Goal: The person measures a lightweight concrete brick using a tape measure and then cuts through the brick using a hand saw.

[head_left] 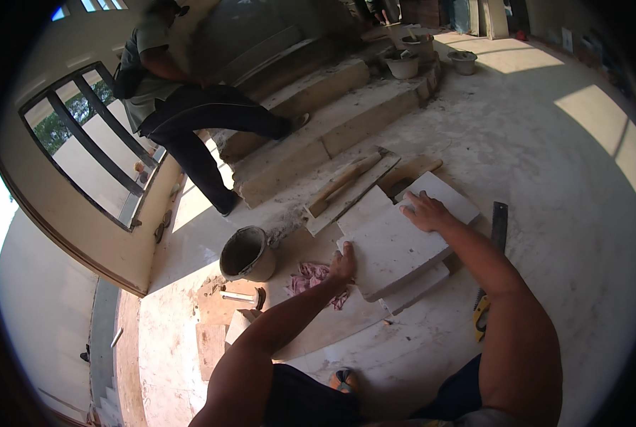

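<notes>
A pale white building block lies flat in front of me, on top of another white block. My left hand grips its left edge, with the thumb on the upper face and the other fingers mostly hidden. My right hand lies over the far part of the same block, fingers bent at its edge. Just beyond the blocks are a long flat board with a wooden handle and a wooden piece. A crumpled pink cloth touches the floor beside my left hand.
A bucket stands left, near a hammer-like tool. A handsaw with a yellow handle lies by my right forearm. Concrete steps rise ahead, where another person leans with one foot up. Mortar tubs stand farther back.
</notes>
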`<move>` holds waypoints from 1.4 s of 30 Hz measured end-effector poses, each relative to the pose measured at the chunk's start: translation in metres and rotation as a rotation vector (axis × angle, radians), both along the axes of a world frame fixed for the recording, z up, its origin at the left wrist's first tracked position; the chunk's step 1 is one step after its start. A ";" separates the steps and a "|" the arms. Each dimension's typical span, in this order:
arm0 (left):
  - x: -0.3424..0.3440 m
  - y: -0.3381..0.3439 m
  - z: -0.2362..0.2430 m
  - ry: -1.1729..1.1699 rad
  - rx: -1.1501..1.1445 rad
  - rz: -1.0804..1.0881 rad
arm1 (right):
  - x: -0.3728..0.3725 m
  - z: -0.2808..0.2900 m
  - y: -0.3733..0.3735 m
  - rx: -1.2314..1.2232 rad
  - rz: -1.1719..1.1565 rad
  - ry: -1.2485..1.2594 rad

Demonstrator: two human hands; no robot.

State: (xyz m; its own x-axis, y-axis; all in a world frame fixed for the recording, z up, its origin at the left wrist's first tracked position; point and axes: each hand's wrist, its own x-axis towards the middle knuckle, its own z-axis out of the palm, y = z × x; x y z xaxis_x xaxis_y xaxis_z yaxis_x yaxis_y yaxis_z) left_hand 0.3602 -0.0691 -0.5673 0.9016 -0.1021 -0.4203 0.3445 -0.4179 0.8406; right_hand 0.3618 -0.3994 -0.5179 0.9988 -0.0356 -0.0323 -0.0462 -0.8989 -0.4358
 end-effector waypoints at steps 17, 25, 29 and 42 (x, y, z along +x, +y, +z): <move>0.036 0.032 0.042 -0.323 0.283 -0.127 | -0.001 0.000 -0.011 -0.034 0.010 0.053; 0.133 0.094 0.144 -0.518 -0.333 0.273 | -0.010 0.026 0.008 -0.042 -0.035 0.124; 0.189 0.115 0.222 -0.554 -0.536 0.424 | -0.014 0.022 0.004 -0.030 -0.048 0.072; 0.293 0.173 0.385 -0.862 -0.763 0.731 | -0.008 -0.004 0.001 -0.041 -0.029 -0.146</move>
State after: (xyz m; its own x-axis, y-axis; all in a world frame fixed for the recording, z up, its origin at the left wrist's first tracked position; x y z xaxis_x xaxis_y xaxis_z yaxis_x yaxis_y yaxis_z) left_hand 0.6533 0.1036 -0.1825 0.7946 0.5557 0.2444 -0.4621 0.2924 0.8372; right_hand 0.3537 -0.3986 -0.5223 0.9913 -0.0633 0.1153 -0.0116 -0.9151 -0.4031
